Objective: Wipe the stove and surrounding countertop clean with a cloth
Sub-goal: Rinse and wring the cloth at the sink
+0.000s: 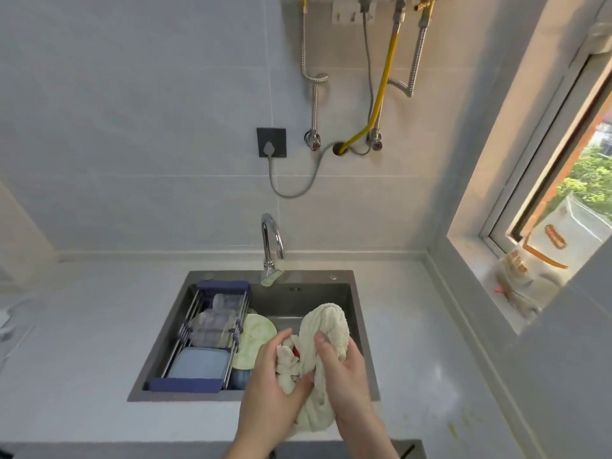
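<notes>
While two hands work over one steel sink (359, 313), a single cream cloth (326, 329) is bunched and twisted between them. The left hand (270, 389) has its fingers (284, 337) curled around the cloth's lower folds; the right hand (344, 369) has its fingers clamped on the thicker upper roll. The cloth hangs above the sink's right half. In the left half sits one drying rack (198, 384) holding clear containers, with one pale green plate (256, 339) beside it. One curved faucet (271, 246) rises behind. A pale tabletop (82, 326) surrounds the sink.
</notes>
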